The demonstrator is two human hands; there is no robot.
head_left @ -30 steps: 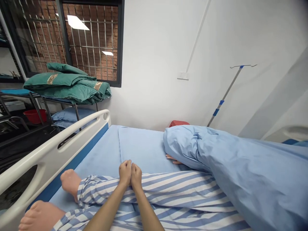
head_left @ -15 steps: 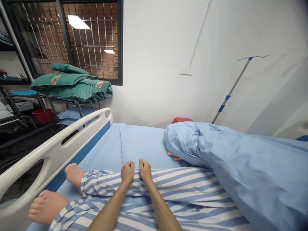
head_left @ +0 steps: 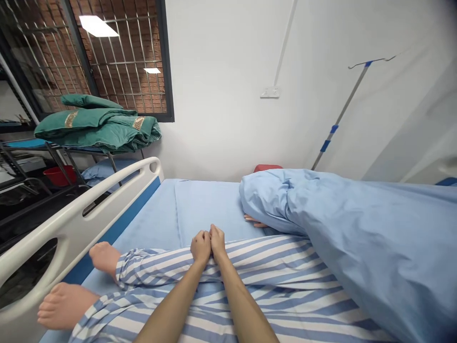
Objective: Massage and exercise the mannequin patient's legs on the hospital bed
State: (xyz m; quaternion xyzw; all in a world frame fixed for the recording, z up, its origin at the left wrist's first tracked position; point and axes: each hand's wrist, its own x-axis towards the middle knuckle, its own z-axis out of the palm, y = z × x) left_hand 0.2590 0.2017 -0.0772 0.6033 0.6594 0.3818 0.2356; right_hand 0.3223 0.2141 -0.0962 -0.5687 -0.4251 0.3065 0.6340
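Note:
My left hand [head_left: 201, 247] is curled into a fist over the far leg of the blue-and-white striped trousers [head_left: 271, 257]. Pressed close beside it, my right hand [head_left: 217, 240] is also a fist. No cloth is visibly gathered in either hand, though the undersides of the fingers are hidden. The trousers clothe a figure lying on the bed, whose bare feet [head_left: 67, 305] look like a manikin's. A light blue quilt [head_left: 357, 228] covers its upper part, and the fingertips of its hand [head_left: 254, 220] stick out beneath the quilt's edge.
A cream bed-end board [head_left: 107, 195] stands at left. Beyond it, folded green bedding [head_left: 103, 128] lies on a rack near a red bucket [head_left: 59, 176]. A drip stand [head_left: 342, 114] rises behind the bed, by the white wall.
My two fists have moved together, from a gap between them to side by side. The view has tilted down and shifted slightly right. The figure and the quilt stay as they were.

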